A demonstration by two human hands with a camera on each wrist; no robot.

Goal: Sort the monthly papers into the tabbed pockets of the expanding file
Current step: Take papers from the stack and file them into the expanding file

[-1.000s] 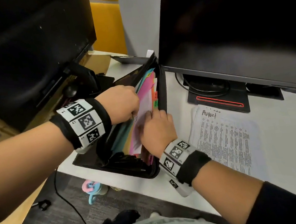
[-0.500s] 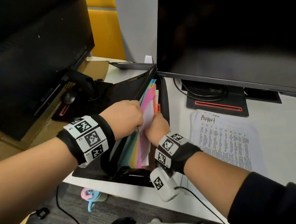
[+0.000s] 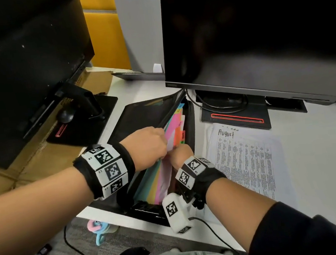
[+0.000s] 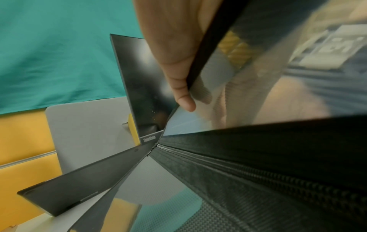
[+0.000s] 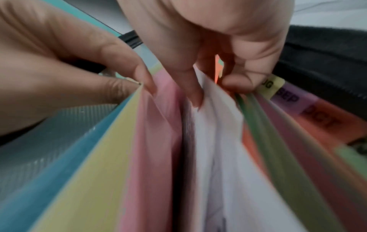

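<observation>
The black expanding file (image 3: pixel 139 114) lies open at the desk's front edge, its coloured dividers and month tabs (image 3: pixel 180 123) showing. My left hand (image 3: pixel 164 147) grips the front cover and the teal, yellow and pink dividers and pulls them left. In the left wrist view its thumb (image 4: pixel 184 102) lies on the cover's black edge. My right hand (image 3: pixel 178 150) reaches down into a middle pocket. In the right wrist view, the right hand (image 5: pixel 216 92) pinches white paper (image 5: pixel 218 149) just left of the AUG tab (image 5: pixel 270 85). A sheet headed August (image 3: pixel 246 159) lies on the desk to the right.
A large monitor (image 3: pixel 257 30) stands right behind the file, its stand (image 3: pixel 236 116) and cable (image 3: pixel 220 107) beside the August sheet. A second monitor (image 3: pixel 21 61) is at left over a cardboard box (image 3: pixel 38 157). A closed laptop (image 3: pixel 139 75) lies at the back.
My right hand has turned and pushed from on top of the papers down into the pocket, wrist raised. My left hand has drawn in closer, still holding the front dividers.
</observation>
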